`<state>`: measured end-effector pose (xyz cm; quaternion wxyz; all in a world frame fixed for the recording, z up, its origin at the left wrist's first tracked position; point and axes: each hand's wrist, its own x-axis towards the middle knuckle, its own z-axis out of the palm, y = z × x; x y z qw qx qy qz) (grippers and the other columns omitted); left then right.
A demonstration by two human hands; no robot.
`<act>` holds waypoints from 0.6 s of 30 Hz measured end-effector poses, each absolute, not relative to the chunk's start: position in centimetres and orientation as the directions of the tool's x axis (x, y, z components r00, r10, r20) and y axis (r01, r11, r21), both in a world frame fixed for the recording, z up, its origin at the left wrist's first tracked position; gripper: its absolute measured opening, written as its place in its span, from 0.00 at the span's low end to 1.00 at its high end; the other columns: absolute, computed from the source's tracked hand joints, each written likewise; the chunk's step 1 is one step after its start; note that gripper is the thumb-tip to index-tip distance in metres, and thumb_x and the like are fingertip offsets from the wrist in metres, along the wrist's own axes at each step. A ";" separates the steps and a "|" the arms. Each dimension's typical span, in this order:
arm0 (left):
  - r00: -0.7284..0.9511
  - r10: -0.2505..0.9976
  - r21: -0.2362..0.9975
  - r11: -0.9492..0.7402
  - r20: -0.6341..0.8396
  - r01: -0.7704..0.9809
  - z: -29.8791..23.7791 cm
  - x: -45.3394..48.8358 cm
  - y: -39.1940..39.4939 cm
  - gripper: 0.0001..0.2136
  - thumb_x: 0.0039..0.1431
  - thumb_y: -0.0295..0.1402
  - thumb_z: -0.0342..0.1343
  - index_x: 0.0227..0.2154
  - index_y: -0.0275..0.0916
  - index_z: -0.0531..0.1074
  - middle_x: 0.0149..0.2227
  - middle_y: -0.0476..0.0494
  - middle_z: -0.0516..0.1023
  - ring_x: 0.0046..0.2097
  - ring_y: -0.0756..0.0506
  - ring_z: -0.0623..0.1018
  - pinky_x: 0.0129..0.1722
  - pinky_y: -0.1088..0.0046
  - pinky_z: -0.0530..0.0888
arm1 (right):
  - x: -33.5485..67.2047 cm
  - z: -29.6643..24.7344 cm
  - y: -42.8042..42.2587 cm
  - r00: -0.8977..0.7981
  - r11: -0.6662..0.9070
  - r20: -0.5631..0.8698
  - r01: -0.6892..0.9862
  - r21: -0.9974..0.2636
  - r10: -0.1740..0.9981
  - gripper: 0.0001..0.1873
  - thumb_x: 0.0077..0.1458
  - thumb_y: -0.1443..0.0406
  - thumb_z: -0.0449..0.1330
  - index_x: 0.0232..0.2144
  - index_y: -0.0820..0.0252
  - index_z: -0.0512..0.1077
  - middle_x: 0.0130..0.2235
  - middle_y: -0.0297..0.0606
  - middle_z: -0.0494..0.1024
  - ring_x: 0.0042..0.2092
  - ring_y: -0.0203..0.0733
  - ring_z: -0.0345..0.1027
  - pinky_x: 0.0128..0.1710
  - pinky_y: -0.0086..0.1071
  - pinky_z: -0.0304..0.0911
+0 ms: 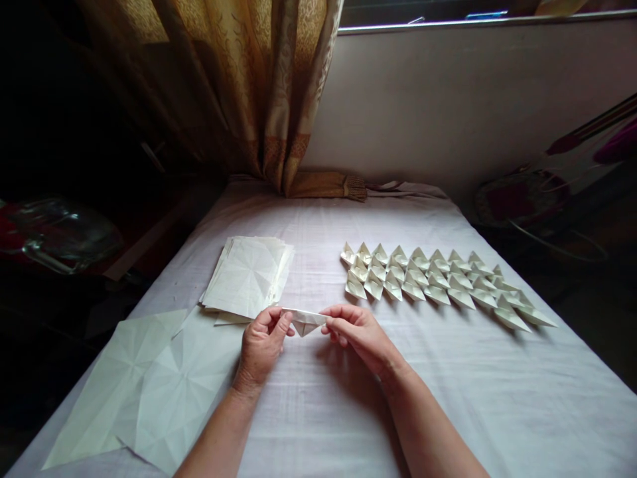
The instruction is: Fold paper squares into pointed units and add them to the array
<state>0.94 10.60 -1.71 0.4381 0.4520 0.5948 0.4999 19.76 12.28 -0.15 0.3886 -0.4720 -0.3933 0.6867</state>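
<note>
My left hand and right hand pinched opposite ends of a folded paper over the cloth, forearms angled inward; lower fingers looked curled, though partly hidden.

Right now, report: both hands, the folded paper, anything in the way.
Left hand, right hand: pinching opposite ends of folded paper. Pointed corner showing between them. Paper stack just beyond left hand; nothing seen blocking either.
</note>
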 end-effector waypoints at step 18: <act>-0.260 0.964 0.987 0.097 -0.060 0.132 -1.6 1.1 10.7 0.17 0.48 0.48 0.60 0.28 0.37 0.71 0.17 0.52 0.73 0.15 0.55 0.64 0.13 0.82 0.62 | 20.2 -0.7 12.1 -0.345 -0.366 -0.292 -0.171 -0.915 0.892 0.18 0.39 0.55 0.72 0.30 0.61 0.79 0.25 0.32 0.75 0.25 0.29 0.60 0.26 0.26 0.54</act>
